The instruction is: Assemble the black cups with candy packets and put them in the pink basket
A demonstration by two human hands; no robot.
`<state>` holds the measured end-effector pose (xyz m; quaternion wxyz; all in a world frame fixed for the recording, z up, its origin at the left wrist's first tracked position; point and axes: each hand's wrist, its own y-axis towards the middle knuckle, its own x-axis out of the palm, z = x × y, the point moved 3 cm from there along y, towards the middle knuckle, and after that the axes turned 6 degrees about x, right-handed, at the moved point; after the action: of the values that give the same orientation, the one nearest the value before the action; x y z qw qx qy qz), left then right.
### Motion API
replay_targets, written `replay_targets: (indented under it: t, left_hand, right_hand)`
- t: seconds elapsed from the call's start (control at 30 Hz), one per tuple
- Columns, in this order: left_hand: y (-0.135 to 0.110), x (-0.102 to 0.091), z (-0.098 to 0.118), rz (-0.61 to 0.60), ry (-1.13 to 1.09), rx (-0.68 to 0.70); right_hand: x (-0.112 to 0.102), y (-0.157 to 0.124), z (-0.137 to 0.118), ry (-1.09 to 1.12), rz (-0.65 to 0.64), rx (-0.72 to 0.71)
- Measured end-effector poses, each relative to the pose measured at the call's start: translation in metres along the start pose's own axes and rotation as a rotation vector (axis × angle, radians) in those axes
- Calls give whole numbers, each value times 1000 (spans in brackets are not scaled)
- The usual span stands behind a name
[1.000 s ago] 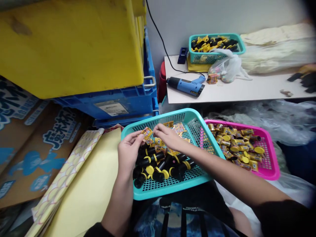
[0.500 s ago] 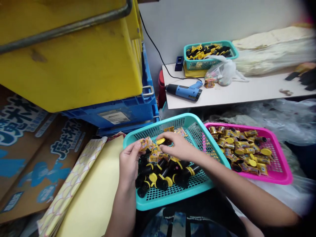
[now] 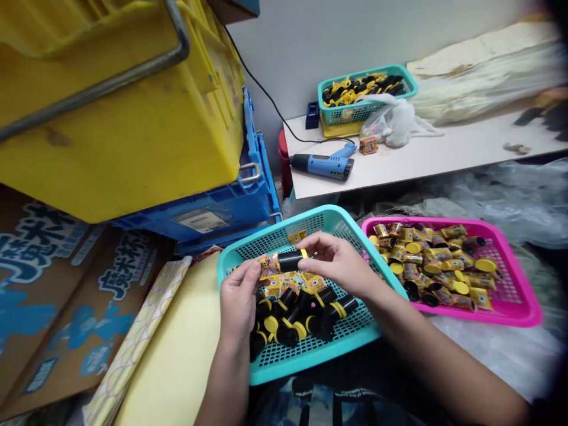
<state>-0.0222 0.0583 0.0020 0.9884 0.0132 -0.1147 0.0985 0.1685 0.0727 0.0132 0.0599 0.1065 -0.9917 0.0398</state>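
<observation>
A teal mesh basket [image 3: 368,337] rests on my lap, holding several black cylinders with yellow caps [image 3: 288,325] and small orange printed wrappers [image 3: 310,281]. My right hand [image 3: 339,263] pinches one black cylinder with a yellow band [image 3: 289,259] by its capped end, held sideways above the basket. My left hand [image 3: 239,293] pinches an orange wrapper [image 3: 268,267] right at the cylinder's open left end; the two touch.
A pink basket [image 3: 523,313] of wrapped cylinders sits to the right. Behind, a white table [image 3: 444,157] carries a blue heat gun [image 3: 322,165], a second teal basket [image 3: 366,109] and a plastic bag [image 3: 390,124]. Yellow [image 3: 133,130] and blue crates [image 3: 222,207] and cardboard boxes [image 3: 57,284] stand left.
My right hand has picked a black cylinder out of the basket and lifted it to the wrapper in my left hand. The camera has tilted, shifting the scene.
</observation>
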Motion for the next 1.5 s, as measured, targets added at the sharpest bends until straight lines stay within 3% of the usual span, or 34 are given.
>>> replay_targets:
  t: [0.17,0.4,0.6,0.73,0.8,0.93,1.1,1.3,1.4,1.5]
  left_hand:
    - [1,1,-2,-35,120,39]
    - [-5,14,13,-235,224,66]
    - [-14,14,20,-307,206,98]
    - [-17,16,12,-291,137,98]
    - [-18,18,9,-277,125,110]
    - [-19,21,5,-285,126,86]
    - [-18,17,0,-289,66,32]
    - [-24,18,0,-340,-56,-152]
    - [-28,21,-4,-373,-123,-336]
    - [-27,22,-10,-336,-113,-383]
  right_hand:
    - [-6,-2,2,8,7,19]
    - [2,-7,13,13,14,17]
    - [21,-10,22,224,-68,-22]
    - [34,-13,30,554,-242,168]
    - [39,-14,32,614,-297,204]
    - [42,-12,38,567,-223,131]
    - [35,-14,37,523,-218,63]
    - [12,-29,12,-184,-63,-294]
    - [2,-32,17,-131,-34,-229]
    - [-1,-32,29,41,-81,-119]
